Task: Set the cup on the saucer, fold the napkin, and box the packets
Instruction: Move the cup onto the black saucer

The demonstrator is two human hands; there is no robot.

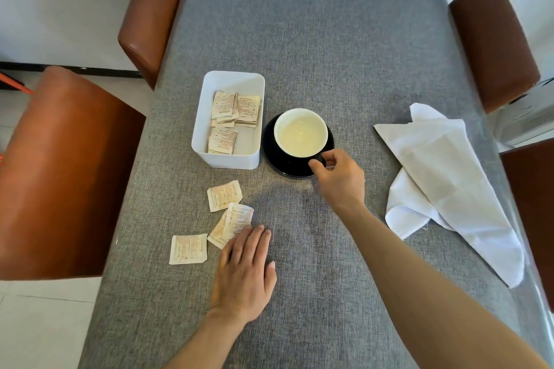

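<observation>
Head view: right hand (pixel 337 177) pinches the handle of the cup (pixel 300 132), which sits on the black saucer (pixel 271 156); the handle is mostly hidden. Left hand (pixel 244 272) lies flat, fingers together, covering loose packets (pixel 224 195). Box (pixel 230 117) ahead of it; unfolded napkin (pixel 443 186) right of the right hand, print illegible

The right hand (pixel 338 177) reaches forward, its fingers pinched at the handle of the cup (pixel 300 132), which sits on the black saucer (pixel 271 156). Just left of that hand stands the white box (pixel 229 84) with packets inside. The left hand (pixel 244 272) lies flat on the grey table (pixel 314 39), fingertips touching one of the loose packets (pixel 224 195) scattered ahead and to its left. The crumpled napkin (pixel 443 177) lies well right of the right hand.
</observation>
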